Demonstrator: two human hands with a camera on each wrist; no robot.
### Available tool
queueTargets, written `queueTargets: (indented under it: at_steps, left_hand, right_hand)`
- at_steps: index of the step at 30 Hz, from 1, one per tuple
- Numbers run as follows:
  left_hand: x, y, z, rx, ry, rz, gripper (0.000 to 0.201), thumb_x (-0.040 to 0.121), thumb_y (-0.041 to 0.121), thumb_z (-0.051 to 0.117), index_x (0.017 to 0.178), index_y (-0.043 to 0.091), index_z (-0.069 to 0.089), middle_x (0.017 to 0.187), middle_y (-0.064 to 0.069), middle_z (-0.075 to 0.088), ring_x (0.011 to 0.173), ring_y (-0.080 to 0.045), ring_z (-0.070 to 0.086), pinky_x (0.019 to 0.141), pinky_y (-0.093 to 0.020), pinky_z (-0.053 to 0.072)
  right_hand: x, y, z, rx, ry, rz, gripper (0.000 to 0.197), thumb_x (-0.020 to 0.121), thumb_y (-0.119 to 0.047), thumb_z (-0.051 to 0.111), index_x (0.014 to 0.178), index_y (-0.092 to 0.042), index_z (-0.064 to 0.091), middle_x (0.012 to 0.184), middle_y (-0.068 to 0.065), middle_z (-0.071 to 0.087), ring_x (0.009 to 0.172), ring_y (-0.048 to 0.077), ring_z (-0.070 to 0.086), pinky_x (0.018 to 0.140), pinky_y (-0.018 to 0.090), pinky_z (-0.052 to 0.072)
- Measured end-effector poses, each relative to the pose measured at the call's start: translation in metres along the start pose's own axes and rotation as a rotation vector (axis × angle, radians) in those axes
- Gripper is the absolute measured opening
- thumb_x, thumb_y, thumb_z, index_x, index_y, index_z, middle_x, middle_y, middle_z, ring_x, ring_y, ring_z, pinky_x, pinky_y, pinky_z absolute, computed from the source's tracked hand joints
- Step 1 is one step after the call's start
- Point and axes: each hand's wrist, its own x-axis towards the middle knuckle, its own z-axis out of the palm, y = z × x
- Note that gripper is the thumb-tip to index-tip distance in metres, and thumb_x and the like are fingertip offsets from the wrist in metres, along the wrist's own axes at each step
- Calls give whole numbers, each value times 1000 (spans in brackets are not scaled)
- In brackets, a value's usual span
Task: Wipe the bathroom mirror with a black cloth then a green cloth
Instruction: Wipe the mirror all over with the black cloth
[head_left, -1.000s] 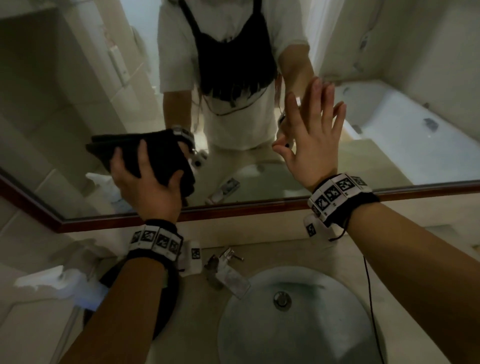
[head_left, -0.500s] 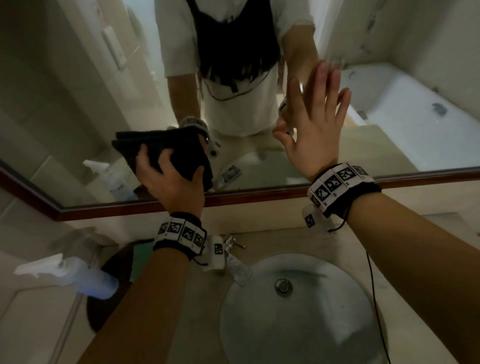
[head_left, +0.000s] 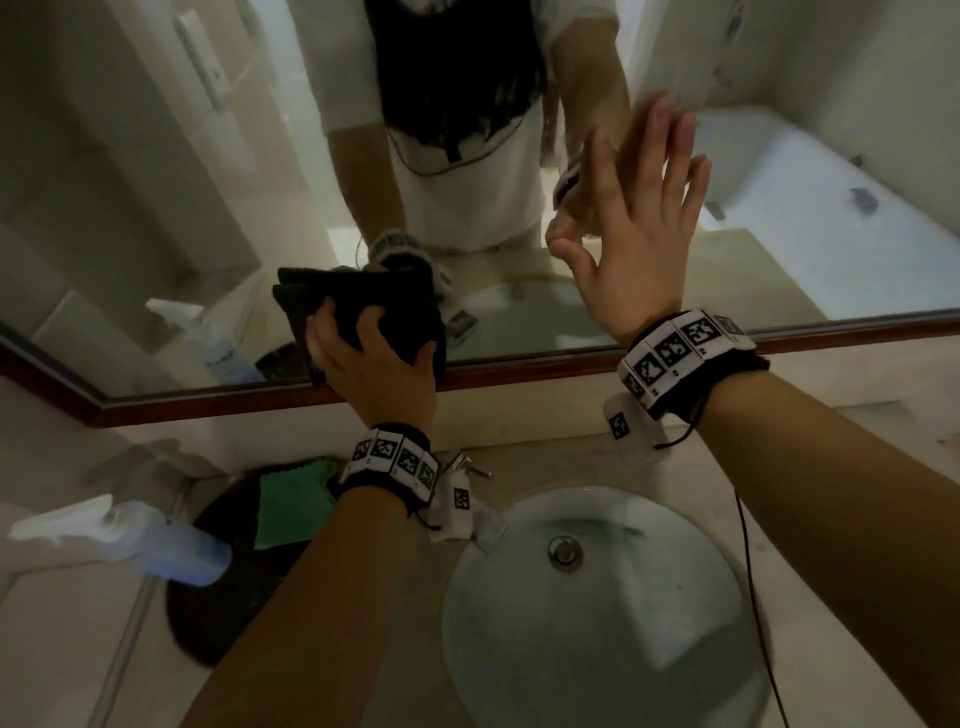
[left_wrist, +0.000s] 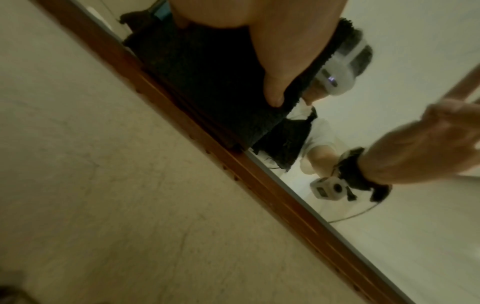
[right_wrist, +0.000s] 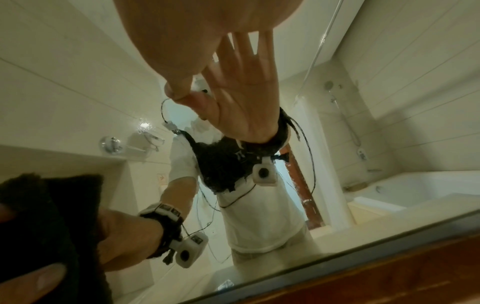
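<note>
Pale bathroom tile surrounds the mirror (head_left: 519, 322), whose brown frame (head_left: 519, 371) runs above the sink (head_left: 597, 597). My left hand (head_left: 379, 374) presses the black cloth (head_left: 363, 312) against the glass at its bottom edge, fingers spread over it and curled slightly into the folds. My right hand (head_left: 639, 223), at two o'clock from the left, rests flat on the glass, fingers straight, holding nothing. Risk: my bare right palm may leave prints on the glass, and the cloth may catch on the frame. The black cloth is thick, folded and fuzzy. The green cloth (head_left: 293, 506) lies folded on the counter at seven o'clock from my left hand, beside a spray bottle (head_left: 130, 540).
</note>
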Motion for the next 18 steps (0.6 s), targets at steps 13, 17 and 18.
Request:
queueTargets:
  at_steps: [13,17,18]
  left_hand:
    - [56,-113,-65,-17,-7,-94,68,70,33,87,122,9,50,155,-18,24,143,-38,23,116,-54,30]
    - [70,-148,-80,-14,-5,-108,69,70,32,88,123,9,50,155,-17,24,143,-38,25,114,-54,34]
    - [73,-156,-84,-11,-4,-118,69,69,30,88,123,9,50,155,-17,24,143,-38,25,115,-53,34]
  right_hand:
    - [-18,-114,9,35,-42,-127,86,85,-46,70,157,-27,27,163,23,14,150,44,9,117,66,10]
    - [-14,-145,23,4,-65,-60,95,81,-61,67,158,-30,21,161,28,12,147,51,6,117,66,5]
    - [-15,-146,25,-9,-80,-46,98,80,-64,65,158,-30,18,161,28,11,147,51,6,117,67,5]
